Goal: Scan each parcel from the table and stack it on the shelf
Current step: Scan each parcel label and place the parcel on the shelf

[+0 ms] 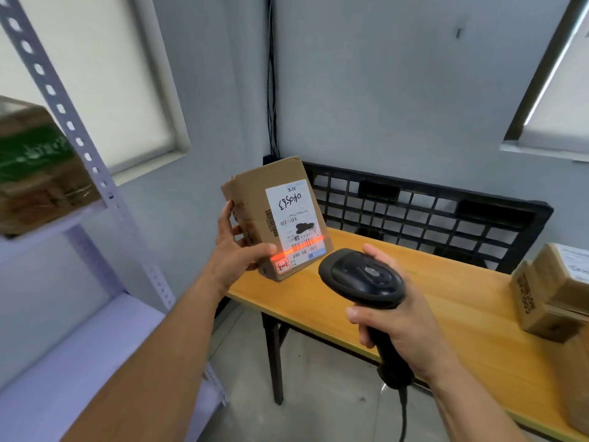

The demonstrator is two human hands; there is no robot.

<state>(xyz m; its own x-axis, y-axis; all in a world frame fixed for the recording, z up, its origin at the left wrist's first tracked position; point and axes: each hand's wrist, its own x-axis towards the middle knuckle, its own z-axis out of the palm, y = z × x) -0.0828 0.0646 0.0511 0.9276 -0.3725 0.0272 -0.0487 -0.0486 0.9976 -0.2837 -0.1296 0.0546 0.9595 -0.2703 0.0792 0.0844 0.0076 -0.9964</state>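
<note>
1. Wooden table (446, 298) stands at right against a grey wall, with a metal shelf (79, 346) at left.
2. Left hand (236, 250) grips a cardboard parcel (250, 196) upright at the table's left end, thumb on its front.
3. Right hand (401, 323) wraps round the handle of a black scanner (363, 275), whose red line crosses the parcel's label (293, 224).
4. Other parcels (548, 291) sit on the table's right end.

Blurred box (35, 173) on shelf (79, 339), parcels (548, 291) partly beyond right edge

Corner of pale grey walls (398, 90) with black cables (272, 90); blind-covered window (95, 74) at left; wooden table (462, 298); grey floor (318, 378).
</note>
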